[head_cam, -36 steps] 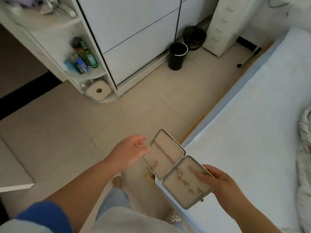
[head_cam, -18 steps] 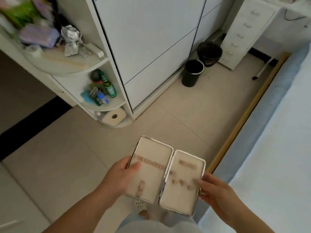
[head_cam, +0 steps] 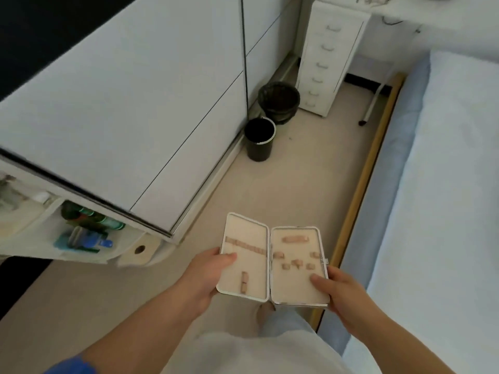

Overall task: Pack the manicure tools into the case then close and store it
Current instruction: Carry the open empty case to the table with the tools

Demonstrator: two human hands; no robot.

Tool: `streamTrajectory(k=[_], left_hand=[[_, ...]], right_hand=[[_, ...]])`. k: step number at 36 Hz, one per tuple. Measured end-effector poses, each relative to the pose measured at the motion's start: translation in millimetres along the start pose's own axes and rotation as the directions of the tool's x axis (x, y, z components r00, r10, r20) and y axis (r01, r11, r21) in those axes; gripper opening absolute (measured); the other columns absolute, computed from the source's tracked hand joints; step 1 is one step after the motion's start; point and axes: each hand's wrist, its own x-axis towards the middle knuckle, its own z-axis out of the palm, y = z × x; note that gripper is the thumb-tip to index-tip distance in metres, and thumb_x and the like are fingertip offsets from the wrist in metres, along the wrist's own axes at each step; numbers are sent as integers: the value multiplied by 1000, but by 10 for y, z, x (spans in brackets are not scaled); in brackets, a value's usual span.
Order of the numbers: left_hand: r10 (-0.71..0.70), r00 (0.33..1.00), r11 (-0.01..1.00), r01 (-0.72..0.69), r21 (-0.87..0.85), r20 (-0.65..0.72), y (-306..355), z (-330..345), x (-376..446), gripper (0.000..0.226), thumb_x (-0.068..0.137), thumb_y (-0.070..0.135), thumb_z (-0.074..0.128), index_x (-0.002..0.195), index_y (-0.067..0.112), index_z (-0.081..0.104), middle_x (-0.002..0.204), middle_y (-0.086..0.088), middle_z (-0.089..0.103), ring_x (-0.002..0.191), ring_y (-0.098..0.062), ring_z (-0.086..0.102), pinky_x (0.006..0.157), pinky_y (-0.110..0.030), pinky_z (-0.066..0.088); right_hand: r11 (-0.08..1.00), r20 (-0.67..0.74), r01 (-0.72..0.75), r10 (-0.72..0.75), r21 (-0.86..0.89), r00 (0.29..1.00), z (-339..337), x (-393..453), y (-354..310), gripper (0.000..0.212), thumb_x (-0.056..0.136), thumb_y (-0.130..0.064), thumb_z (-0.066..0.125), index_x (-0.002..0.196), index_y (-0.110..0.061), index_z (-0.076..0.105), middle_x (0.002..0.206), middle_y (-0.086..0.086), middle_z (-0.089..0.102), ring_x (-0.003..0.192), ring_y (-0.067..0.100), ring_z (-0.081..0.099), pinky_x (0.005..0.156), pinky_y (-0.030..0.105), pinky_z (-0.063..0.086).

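While only tan loops line it, the flat white hinged case (head_cam: 272, 263) is gripped open by the left hand (head_cam: 205, 276) and right hand (head_cam: 343, 295).

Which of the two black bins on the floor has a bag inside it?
The bigger bin, farther back beside the white drawers, has a crinkly black bag. The smaller bin in front has a smooth pale rim.
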Motion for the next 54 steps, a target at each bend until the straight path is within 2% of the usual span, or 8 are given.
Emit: streamTrajectory(k=[3,6,14,25,32,38,47,54], left_hand=[[101,995,975,-103,196,22,453,426,268,16,87,9,52,92,18,64,95,-2,69,86,-20,64,65,-31,48],[138,990,939,-144,314,41,853,738,509,16,84,11,55,87,25,63,96,2,68,90,-17,64,78,-33,50],[53,987,855,-122,505,149,1839,1452,1520,17,82,10,55,94,19,63,100,-3,68,93,-21,63,88,-41,49],[-86,925,662,-224,715,370,3484,3047,3028,17,84,10,55,100,14,58,98,-4,64,84,-17,61,67,-26,49],[-33,907,433,-366,824,419,4318,3958,3671,16,83,20,57,98,16,59,95,-1,61,88,-18,57,70,-25,42],[-6,962,592,-217,776,273,4876,4260,4316,10,82,16,58,76,23,57,88,0,65,80,-13,60,66,-27,46],[50,992,821,-105,562,113,5697,4595,4977,10,80,12,62,86,20,64,96,-6,69,88,-23,66,85,-47,51],[67,995,788,-97,608,73,6239,4710,5599,12,79,15,62,83,25,61,91,1,66,86,-16,62,76,-34,50]], right_hand=[[996,-36,34,-37,-87,999,-326,211,-566,23,89,-9,55,111,-16,59,105,4,69,96,23,64,88,40,51],[991,-72,71,-80,-111,994,-644,451,-1055,26,89,-8,55,114,-14,59,108,6,68,99,25,63,95,44,47],[993,-198,50,-71,-106,978,-1190,1220,-1781,17,89,-12,56,105,-18,61,101,1,68,98,24,62,96,45,45],[987,-445,-10,81,159,892,-2104,2108,-2906,14,87,-6,58,93,-17,64,100,4,69,95,25,64,92,45,49],[968,-463,-10,130,252,877,-2539,2819,-3499,15,87,-3,55,88,-16,63,86,-1,69,72,14,63,50,18,49],[996,-371,-64,84,66,925,-3213,3620,-4372,14,88,-9,56,99,-15,61,93,-1,67,82,14,63,59,21,52],[972,-160,-52,14,-231,987,-3987,4627,-6007,11,87,-14,59,96,-21,59,97,-2,66,89,17,63,69,25,53],[910,-106,-49,5,-413,994,-3982,5388,-6776,16,87,-16,59,84,-31,58,92,-9,64,92,15,62,87,34,50]])
